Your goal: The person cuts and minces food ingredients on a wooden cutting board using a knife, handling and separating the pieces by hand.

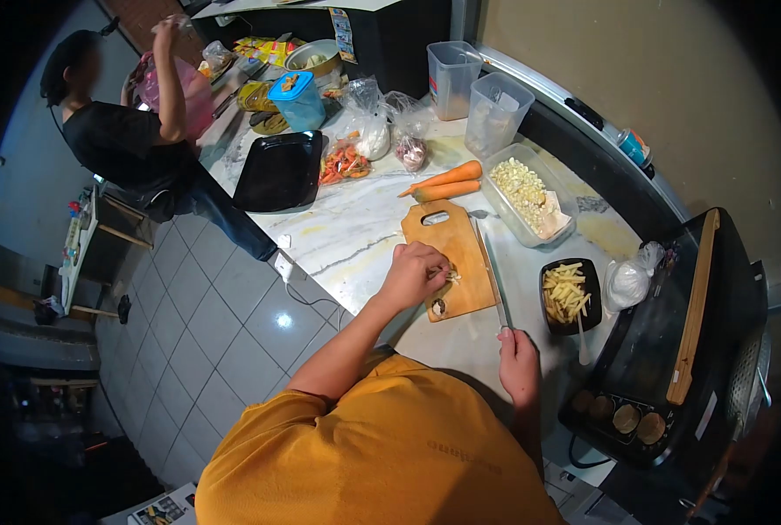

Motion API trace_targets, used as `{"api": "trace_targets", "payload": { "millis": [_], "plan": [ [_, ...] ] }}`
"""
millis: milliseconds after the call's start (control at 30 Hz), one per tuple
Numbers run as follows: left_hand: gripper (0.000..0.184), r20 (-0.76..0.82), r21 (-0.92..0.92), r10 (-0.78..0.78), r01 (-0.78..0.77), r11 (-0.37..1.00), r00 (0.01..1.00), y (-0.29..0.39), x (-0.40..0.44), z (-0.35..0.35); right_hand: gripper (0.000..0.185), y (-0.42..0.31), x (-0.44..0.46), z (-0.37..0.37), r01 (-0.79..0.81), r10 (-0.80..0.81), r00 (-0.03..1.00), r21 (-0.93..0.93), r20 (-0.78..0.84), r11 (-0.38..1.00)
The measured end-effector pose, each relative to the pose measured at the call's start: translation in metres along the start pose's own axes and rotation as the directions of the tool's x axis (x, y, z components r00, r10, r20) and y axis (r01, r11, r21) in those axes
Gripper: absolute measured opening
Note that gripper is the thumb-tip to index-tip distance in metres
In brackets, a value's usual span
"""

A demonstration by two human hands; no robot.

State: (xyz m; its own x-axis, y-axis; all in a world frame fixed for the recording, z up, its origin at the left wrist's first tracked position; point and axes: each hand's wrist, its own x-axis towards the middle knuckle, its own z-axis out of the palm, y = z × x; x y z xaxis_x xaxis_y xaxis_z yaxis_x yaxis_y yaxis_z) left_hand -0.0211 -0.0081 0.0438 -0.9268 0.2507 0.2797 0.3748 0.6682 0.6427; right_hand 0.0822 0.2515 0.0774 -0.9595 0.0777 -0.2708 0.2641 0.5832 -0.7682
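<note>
My left hand [415, 276] is closed with its fingertips pressed down on the wooden cutting board [469, 293]. Small pale bits [452, 276] show at its fingertips; what the fingers hold is mostly hidden. A small pale-and-brown piece [439, 307] lies near the board's close edge. In my right hand [519, 363] is the handle of a long kitchen knife [493, 267]. Its blade points away from me along the board's right edge. Two peeled-looking carrots [447, 190] lie just beyond the board.
Right of the board are a clear tub of chopped pale pieces [523, 188], a black bowl of cut strips [567, 293] and a black appliance [644, 350]. A black tray [278, 171] and bagged chillies [345, 164] lie farther left. Another person [128, 131] stands at the counter's far end.
</note>
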Motion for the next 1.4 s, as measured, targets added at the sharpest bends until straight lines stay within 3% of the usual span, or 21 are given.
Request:
{"api": "trace_targets", "payload": {
  "millis": [433,800,1000,1100,1167,1333,1400],
  "plan": [
    [0.008,0.012,0.007,-0.01,0.01,1.0,1.0,0.004,0.004,-0.005,0.042,0.004,0.007,0.0,0.001,-0.001,1.0,-0.01,0.016,1.0],
    [0.014,-0.017,0.0,-0.113,0.113,0.994,0.993,0.008,0.014,0.005,0.041,0.0,0.004,0.0,-0.028,0.028,0.999,-0.006,0.019,1.0],
    [0.011,-0.039,0.078,-0.076,0.079,0.994,0.996,0.006,0.014,0.011,0.041,0.008,0.003,-0.001,-0.038,0.038,0.999,0.008,0.012,0.999],
    [0.007,0.004,0.106,-0.005,0.005,0.994,1.0,0.004,0.013,0.009,0.03,0.018,0.005,0.002,0.077,-0.077,0.993,0.001,-0.088,0.997],
    [0.006,-0.007,0.095,0.02,-0.019,0.995,1.0,0.001,0.013,0.01,0.041,0.013,0.004,-0.002,-0.016,0.016,1.0,0.0,0.003,1.0],
    [0.009,-0.032,0.039,0.066,-0.064,0.997,0.997,0.0,0.014,0.007,0.033,0.016,0.006,0.003,0.041,-0.039,0.997,0.031,-0.06,0.999],
    [0.012,0.027,0.017,0.018,-0.019,1.0,0.999,0.003,0.014,0.003,0.034,0.015,0.007,0.003,0.036,-0.034,0.997,0.019,-0.062,0.999]
  ]
}}
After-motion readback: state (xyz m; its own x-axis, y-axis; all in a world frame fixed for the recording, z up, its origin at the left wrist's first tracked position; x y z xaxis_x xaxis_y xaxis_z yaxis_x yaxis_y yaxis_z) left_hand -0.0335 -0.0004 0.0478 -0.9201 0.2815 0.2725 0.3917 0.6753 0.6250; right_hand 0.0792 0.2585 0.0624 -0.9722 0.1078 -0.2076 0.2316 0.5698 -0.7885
